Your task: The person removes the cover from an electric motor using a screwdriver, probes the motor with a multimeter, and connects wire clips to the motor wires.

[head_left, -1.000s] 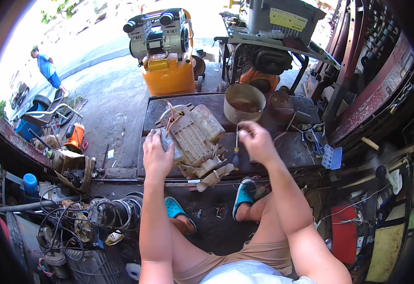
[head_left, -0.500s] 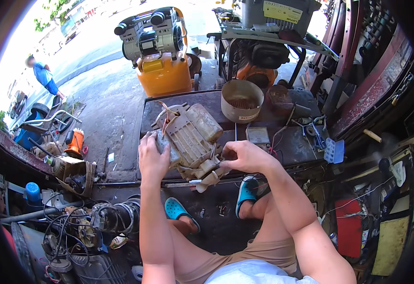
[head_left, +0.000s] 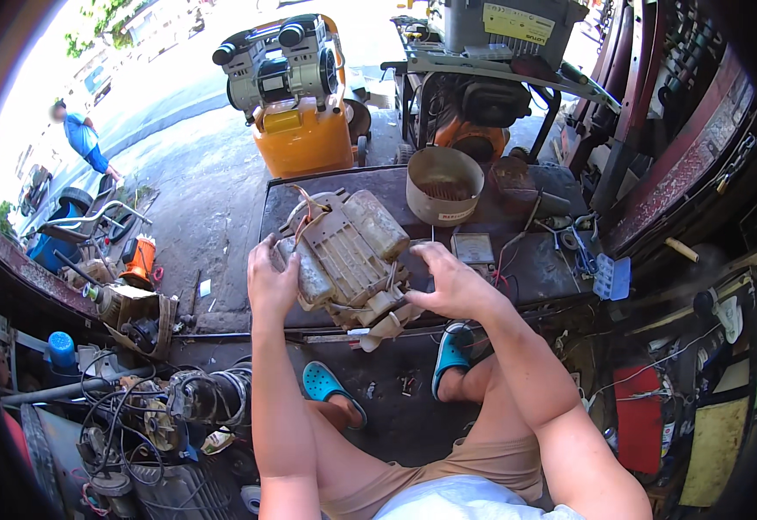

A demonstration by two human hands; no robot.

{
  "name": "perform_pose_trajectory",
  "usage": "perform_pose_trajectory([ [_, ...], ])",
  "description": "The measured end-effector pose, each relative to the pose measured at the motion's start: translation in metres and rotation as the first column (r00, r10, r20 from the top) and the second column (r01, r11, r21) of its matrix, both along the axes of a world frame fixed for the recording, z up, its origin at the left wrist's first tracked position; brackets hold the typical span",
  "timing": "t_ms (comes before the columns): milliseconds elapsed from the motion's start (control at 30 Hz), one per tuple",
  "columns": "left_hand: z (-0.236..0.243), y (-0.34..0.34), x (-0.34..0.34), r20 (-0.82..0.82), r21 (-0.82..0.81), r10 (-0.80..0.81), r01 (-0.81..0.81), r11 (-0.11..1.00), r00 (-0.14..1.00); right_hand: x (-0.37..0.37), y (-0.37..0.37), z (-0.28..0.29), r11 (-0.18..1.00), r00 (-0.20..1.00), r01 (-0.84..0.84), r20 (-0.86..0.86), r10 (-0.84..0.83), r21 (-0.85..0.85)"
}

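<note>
While the ribbed electric motor [head_left: 346, 253] lies mid-frame, my left hand [head_left: 272, 284] and right hand [head_left: 458, 284] flank it half-open, clasping nothing, contact unclear, seemingly at a positioning step where turning it needs firm opposed grips.

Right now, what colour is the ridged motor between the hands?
The motor is dusty beige, best seen in the head view.

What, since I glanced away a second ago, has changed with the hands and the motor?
The right hand came from just in front of the metal pot toward the person and slightly left, to the right side of the motor; its fingers spread open. The left hand eased slightly left, baring more of the motor's left box. Motor and pot stayed put.
</note>
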State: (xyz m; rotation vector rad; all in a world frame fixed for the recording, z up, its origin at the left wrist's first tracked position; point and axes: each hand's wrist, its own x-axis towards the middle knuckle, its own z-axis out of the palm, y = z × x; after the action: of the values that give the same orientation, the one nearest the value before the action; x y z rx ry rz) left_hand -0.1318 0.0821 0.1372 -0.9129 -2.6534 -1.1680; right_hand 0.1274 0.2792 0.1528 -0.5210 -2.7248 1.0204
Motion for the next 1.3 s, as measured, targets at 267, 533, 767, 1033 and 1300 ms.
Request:
perform_pose_trajectory([
  [267,-0.003,0.000,-0.004,0.159,0.021,-0.152,0.151,0.988,0.976,-0.032,-0.041,-0.036,0.971,0.974,0.219,-0.039,-0.224,-0.097],
  [533,0.015,-0.002,0.002,0.091,-0.130,-0.062,0.074,0.989,0.994,-0.060,-0.029,-0.039,0.971,0.971,0.238,-0.012,-0.238,0.013],
  [767,0.015,-0.023,0.024,0.199,-0.221,0.067,-0.022,0.975,0.978,-0.090,0.039,-0.028,0.969,0.978,0.207,-0.056,-0.201,0.137],
  [1033,-0.029,-0.022,-0.066,0.129,-0.094,0.207,-0.196,0.976,0.970,-0.054,-0.079,-0.010,0.886,0.883,0.247,-0.467,-0.039,0.392],
  [1300,-0.047,-0.013,-0.087,-0.194,-0.459,-0.428,0.304,0.835,0.883,-0.086,-0.110,-0.041,0.854,0.926,0.123,-0.367,0.084,0.505],
])
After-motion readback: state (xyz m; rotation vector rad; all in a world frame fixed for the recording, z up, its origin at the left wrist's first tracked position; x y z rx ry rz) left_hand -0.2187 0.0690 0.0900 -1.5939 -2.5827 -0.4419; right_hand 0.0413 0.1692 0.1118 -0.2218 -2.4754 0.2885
